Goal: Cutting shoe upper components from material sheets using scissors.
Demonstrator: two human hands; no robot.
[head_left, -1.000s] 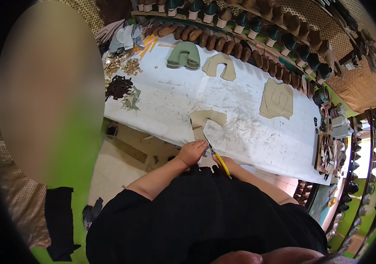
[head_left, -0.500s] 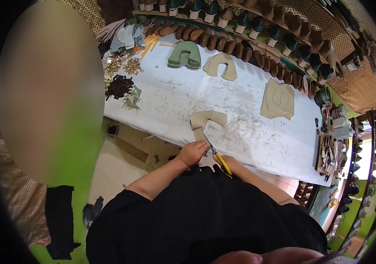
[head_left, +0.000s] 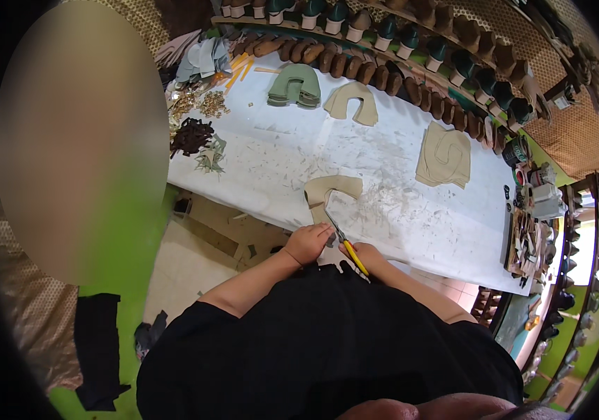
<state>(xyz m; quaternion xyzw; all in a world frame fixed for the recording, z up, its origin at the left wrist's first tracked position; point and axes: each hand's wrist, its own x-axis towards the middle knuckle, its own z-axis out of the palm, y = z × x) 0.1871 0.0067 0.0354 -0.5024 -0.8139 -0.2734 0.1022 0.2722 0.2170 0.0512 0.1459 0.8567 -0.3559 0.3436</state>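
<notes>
At the near edge of the table lies a curved beige shoe-upper piece [head_left: 333,185], shaped like a horseshoe. My left hand [head_left: 309,243] is closed on its near end, fingers pressed over the material. My right hand [head_left: 364,256] grips yellow-handled scissors [head_left: 354,257]. Their metal blades point away from me and lie along the inner edge of the curved piece. How far apart the blades are is too small to tell. A scrap of dark material shows beside my left fingertips.
The white-covered table [head_left: 257,150] holds a green stack of curved pieces [head_left: 294,85], a beige curved piece [head_left: 353,100] and flat beige pieces [head_left: 445,155]. Dark strips [head_left: 191,136] and green scraps [head_left: 212,155] lie at left. Brown shoe forms [head_left: 366,73] line the back.
My hands, the scissors and the curved piece hold almost the same place. The view has shifted very slightly.
</notes>
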